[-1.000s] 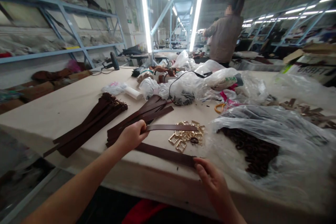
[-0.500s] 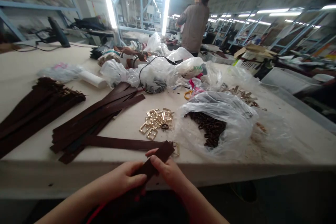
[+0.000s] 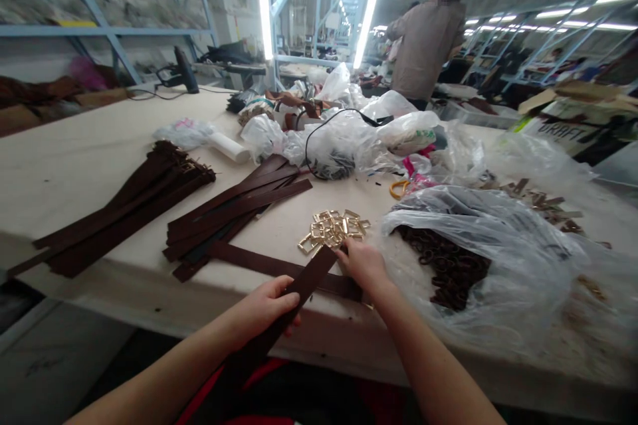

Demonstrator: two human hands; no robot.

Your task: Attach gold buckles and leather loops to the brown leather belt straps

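Observation:
My left hand grips a dark brown leather strap at the table's near edge; the strap runs up toward the buckles. My right hand reaches to the near side of a heap of gold metal buckles, fingers curled at the pile; what they pinch is hidden. Another brown strap lies flat under the held one. Two stacks of brown straps lie to the left, a nearer stack and a farther stack.
A clear plastic bag with several dark brown rings sits to the right. More plastic bags and clutter fill the middle of the beige table. A person stands beyond the far edge. Blue shelving lines the left.
My right hand let go of the strap's end and reached forward to the buckle heap. My left hand keeps its grip on the strap. The camera turned a little left.

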